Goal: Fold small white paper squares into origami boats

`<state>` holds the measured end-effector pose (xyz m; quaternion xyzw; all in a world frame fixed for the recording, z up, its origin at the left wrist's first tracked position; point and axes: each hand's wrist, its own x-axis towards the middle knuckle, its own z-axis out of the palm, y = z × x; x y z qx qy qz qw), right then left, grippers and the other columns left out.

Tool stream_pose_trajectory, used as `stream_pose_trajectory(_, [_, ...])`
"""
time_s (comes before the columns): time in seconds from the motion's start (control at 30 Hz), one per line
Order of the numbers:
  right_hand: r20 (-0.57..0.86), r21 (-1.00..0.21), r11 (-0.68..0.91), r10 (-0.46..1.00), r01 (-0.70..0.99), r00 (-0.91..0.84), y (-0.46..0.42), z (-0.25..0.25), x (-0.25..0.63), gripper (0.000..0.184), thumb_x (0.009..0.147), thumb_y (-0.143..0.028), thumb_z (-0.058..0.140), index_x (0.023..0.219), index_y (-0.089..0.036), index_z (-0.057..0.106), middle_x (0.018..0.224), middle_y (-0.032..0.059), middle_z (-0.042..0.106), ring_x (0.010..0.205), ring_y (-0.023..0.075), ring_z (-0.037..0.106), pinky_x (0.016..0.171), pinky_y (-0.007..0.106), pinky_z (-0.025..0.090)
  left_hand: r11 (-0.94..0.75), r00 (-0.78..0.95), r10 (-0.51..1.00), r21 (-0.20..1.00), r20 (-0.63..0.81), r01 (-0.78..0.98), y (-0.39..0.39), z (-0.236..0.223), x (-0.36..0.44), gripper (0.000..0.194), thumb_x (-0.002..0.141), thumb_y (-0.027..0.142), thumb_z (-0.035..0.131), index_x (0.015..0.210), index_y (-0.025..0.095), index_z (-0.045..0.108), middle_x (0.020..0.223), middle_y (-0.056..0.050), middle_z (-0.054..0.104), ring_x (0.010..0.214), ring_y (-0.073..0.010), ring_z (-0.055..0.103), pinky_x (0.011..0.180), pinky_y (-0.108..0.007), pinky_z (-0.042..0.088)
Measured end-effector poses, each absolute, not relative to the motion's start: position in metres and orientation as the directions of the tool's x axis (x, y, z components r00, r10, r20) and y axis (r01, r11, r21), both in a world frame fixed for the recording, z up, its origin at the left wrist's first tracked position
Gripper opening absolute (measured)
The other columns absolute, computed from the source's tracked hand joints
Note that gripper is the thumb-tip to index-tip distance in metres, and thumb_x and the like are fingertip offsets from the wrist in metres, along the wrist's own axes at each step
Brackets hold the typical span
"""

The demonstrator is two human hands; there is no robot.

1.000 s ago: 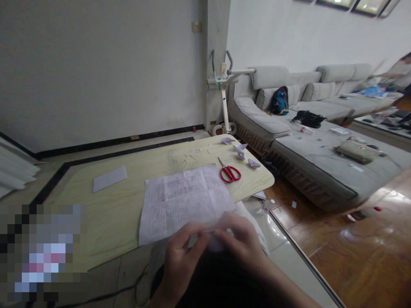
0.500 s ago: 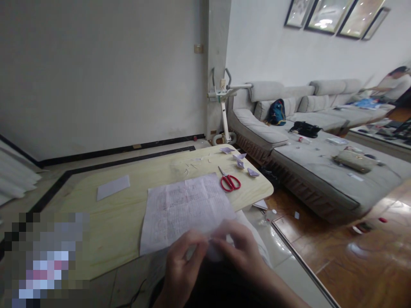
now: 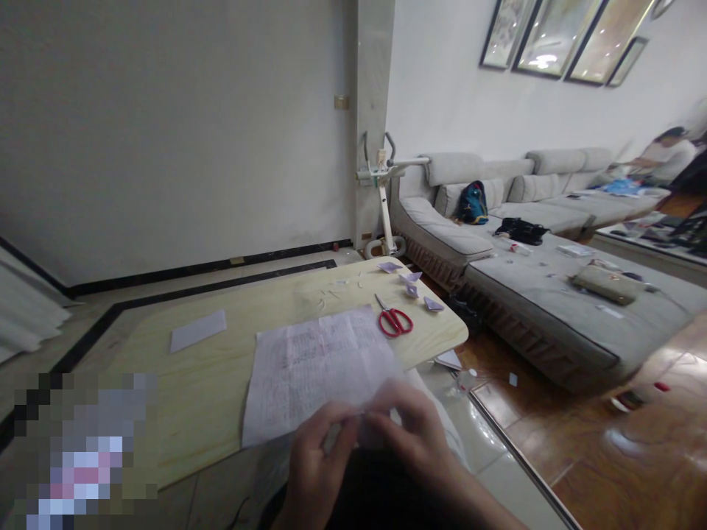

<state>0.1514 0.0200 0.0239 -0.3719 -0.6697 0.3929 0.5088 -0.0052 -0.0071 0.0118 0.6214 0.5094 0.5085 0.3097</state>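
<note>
My left hand (image 3: 325, 445) and my right hand (image 3: 413, 430) meet fingertip to fingertip at the table's near edge. Both are closed in a pinch on a small pale piece of paper (image 3: 371, 436), mostly hidden by the fingers and blurred. Just beyond them lies a large creased sheet of printed paper (image 3: 320, 368), flat on the pale wooden table (image 3: 204, 397). Red-handled scissors (image 3: 394, 320) rest past its upper right corner, blades partly apart. Several small folded paper pieces (image 3: 412, 290) are grouped at the table's far right end.
A folded white paper (image 3: 199, 331) lies on the left of the table, thin paper scraps (image 3: 331, 291) at the back. A grey sofa (image 3: 552, 302) with bags stands to the right. A person (image 3: 666, 154) sits at the far right. An exercise machine (image 3: 385, 199) stands behind.
The whole scene sits slightly lower in view as the head camera tilts. My hands stay together on the small paper, with slight finger movement.
</note>
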Motion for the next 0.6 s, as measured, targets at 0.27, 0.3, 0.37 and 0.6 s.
stream_pose_trajectory(0.27, [0.340,-0.915,0.377,0.911,0.140,-0.233,0.0167,0.0295,0.1499,0.014,0.081,-0.023,0.063,0.068,-0.017,0.063,0.064,0.0008,0.060,0.064,0.0152,0.056,0.060,0.025,0.046,-0.362,0.050,0.925,0.830,0.377,0.425,-0.0083,0.0036,-0.0114,0.020,0.091,0.028,0.055,0.078,0.020,0.069,0.071,-0.002,0.071,0.067,-0.0169,0.069,0.064,-0.023,0.053])
stream_pose_trajectory(0.3, [0.351,-0.911,0.389,0.906,0.138,-0.236,0.0164,0.0296,0.1502,0.014,0.081,-0.023,0.062,0.068,-0.017,0.063,0.064,0.0007,0.060,0.064,0.0151,0.056,0.060,0.025,0.046,-0.361,0.055,0.925,0.828,0.375,0.430,-0.0082,0.0039,-0.0113,0.020,0.091,0.028,0.054,0.079,0.020,0.069,0.072,-0.002,0.071,0.067,-0.0167,0.069,0.064,-0.023,0.053])
stream_pose_trajectory(0.37, [0.379,-0.900,0.417,0.893,0.129,-0.241,0.0162,0.0285,0.1508,0.015,0.082,-0.021,0.061,0.068,-0.017,0.062,0.064,0.0005,0.059,0.063,0.0148,0.055,0.060,0.024,0.045,-0.361,0.048,0.924,0.828,0.378,0.428,-0.0078,0.0056,-0.0102,0.021,0.091,0.028,0.054,0.078,0.020,0.068,0.072,-0.001,0.071,0.067,-0.0165,0.068,0.063,-0.023,0.053])
stream_pose_trajectory(0.6, [0.348,-0.923,0.367,0.925,0.115,-0.154,0.0179,0.0213,0.1518,0.017,0.083,-0.023,0.061,0.067,-0.017,0.061,0.064,0.0011,0.059,0.062,0.0152,0.054,0.059,0.026,0.044,-0.344,0.035,0.933,0.855,0.359,0.388,-0.0065,0.0108,-0.0028,0.020,0.087,0.033,0.059,0.077,0.021,0.070,0.069,0.000,0.073,0.064,-0.0167,0.069,0.062,-0.022,0.054])
